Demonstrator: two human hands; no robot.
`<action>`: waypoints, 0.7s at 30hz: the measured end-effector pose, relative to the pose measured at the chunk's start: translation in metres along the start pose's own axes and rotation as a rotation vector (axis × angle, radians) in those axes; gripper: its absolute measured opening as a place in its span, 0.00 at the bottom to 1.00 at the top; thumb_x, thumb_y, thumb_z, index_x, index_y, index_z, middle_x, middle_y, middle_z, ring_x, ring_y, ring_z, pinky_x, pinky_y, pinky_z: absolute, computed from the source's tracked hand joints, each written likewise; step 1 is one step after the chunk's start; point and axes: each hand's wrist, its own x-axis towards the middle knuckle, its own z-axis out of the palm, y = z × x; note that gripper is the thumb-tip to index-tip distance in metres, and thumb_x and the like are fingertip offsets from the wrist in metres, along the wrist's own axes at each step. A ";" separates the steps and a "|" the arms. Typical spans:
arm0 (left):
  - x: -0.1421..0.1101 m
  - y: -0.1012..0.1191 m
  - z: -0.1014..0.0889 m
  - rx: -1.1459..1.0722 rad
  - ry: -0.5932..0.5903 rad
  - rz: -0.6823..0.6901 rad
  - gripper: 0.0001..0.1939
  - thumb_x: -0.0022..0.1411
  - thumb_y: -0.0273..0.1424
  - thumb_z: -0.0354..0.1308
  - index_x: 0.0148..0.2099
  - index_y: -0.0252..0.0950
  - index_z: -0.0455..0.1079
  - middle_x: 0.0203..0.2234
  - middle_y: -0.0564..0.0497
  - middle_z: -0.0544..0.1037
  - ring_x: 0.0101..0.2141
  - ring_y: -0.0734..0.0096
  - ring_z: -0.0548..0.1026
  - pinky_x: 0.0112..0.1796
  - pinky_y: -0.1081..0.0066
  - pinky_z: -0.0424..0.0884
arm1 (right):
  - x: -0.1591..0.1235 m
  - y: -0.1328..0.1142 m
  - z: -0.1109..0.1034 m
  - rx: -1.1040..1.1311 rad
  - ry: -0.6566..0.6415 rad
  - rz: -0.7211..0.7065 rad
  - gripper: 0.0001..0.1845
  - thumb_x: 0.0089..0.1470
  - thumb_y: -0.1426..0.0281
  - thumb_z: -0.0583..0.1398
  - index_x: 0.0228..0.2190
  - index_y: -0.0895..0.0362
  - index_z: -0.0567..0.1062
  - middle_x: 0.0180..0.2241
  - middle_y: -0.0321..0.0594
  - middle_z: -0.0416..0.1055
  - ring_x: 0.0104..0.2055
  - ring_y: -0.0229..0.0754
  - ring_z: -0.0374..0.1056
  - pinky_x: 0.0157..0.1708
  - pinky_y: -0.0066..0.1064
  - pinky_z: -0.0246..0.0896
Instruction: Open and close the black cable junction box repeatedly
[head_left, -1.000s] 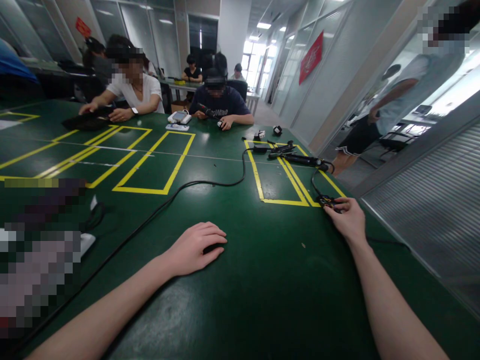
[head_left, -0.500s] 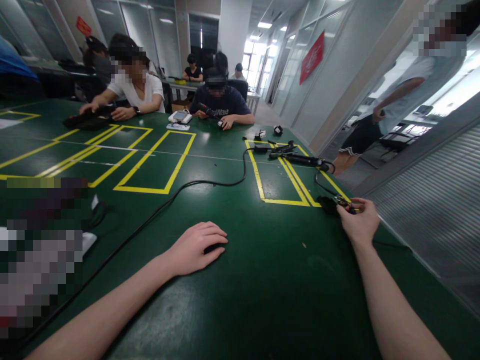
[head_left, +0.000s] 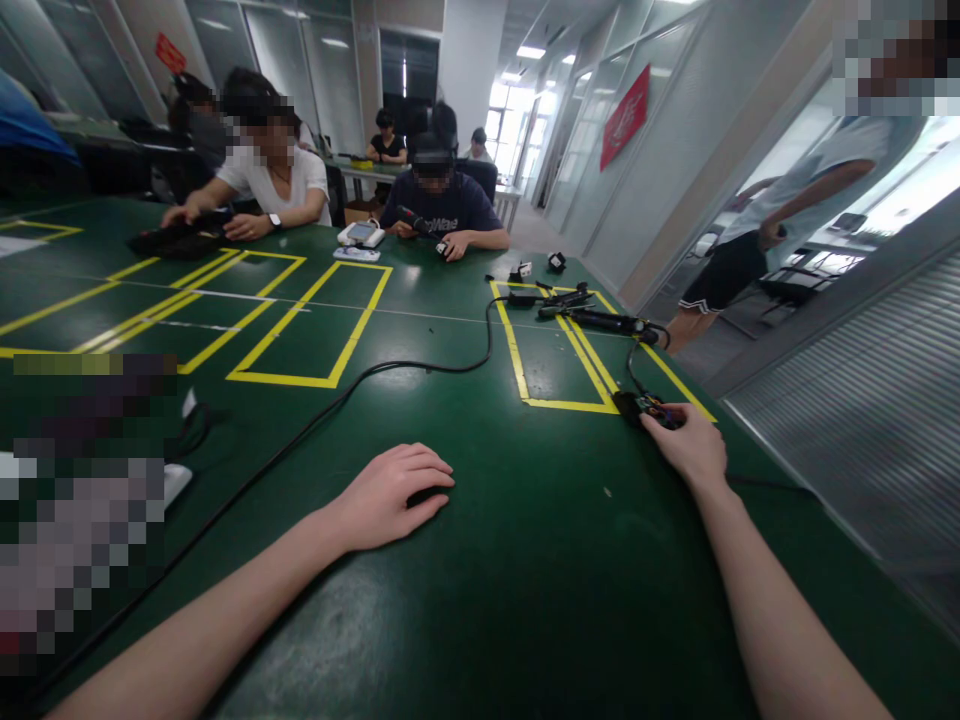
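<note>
My right hand is closed round a small black part with coloured bits, at the near corner of a yellow-taped box on the green table. A thin black wire runs from that part back to a long black tool lying farther away. My left hand rests palm down on the table in the middle, fingers curled loosely, holding nothing that I can see.
A black cable crosses the table from the left to a black adapter. Yellow tape boxes mark the surface. Two people sit at the far side handling devices. Another person stands at the right by a glass wall.
My right hand has drawn the small black part a little left and toward me, after first shifting right. My left hand has stayed still.
</note>
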 end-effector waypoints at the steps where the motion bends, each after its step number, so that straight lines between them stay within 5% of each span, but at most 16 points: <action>1: 0.000 0.000 0.000 0.001 0.001 0.001 0.11 0.73 0.32 0.56 0.49 0.38 0.79 0.47 0.46 0.83 0.49 0.62 0.79 0.53 0.59 0.75 | -0.003 -0.008 0.000 -0.018 -0.022 0.020 0.20 0.42 0.56 0.68 0.35 0.54 0.77 0.38 0.49 0.79 0.41 0.58 0.74 0.39 0.44 0.68; 10: -0.001 -0.001 0.001 0.010 0.005 0.001 0.11 0.73 0.32 0.56 0.51 0.39 0.77 0.48 0.46 0.83 0.49 0.61 0.79 0.53 0.59 0.75 | -0.062 -0.081 0.014 0.212 -0.344 -0.319 0.19 0.46 0.57 0.68 0.39 0.54 0.79 0.41 0.44 0.81 0.43 0.53 0.76 0.41 0.40 0.70; 16: -0.001 0.005 -0.002 0.003 0.161 0.061 0.17 0.71 0.36 0.59 0.59 0.38 0.72 0.54 0.41 0.79 0.52 0.58 0.77 0.53 0.57 0.74 | -0.144 -0.142 0.007 0.500 -0.870 -0.816 0.17 0.51 0.70 0.68 0.44 0.54 0.78 0.44 0.41 0.80 0.44 0.46 0.77 0.43 0.35 0.71; 18: -0.001 0.008 -0.003 -0.023 0.170 0.102 0.19 0.67 0.40 0.63 0.55 0.36 0.73 0.49 0.41 0.80 0.48 0.58 0.78 0.49 0.58 0.74 | -0.165 -0.154 0.003 0.585 -0.995 -0.954 0.19 0.51 0.72 0.69 0.46 0.54 0.78 0.45 0.42 0.80 0.46 0.45 0.77 0.47 0.34 0.71; 21: 0.000 0.013 -0.003 -0.070 0.089 0.135 0.18 0.63 0.46 0.66 0.43 0.36 0.75 0.37 0.46 0.80 0.38 0.62 0.77 0.41 0.63 0.72 | -0.178 -0.159 0.001 0.637 -1.018 -1.046 0.19 0.53 0.74 0.67 0.48 0.54 0.78 0.46 0.43 0.80 0.47 0.44 0.77 0.48 0.32 0.71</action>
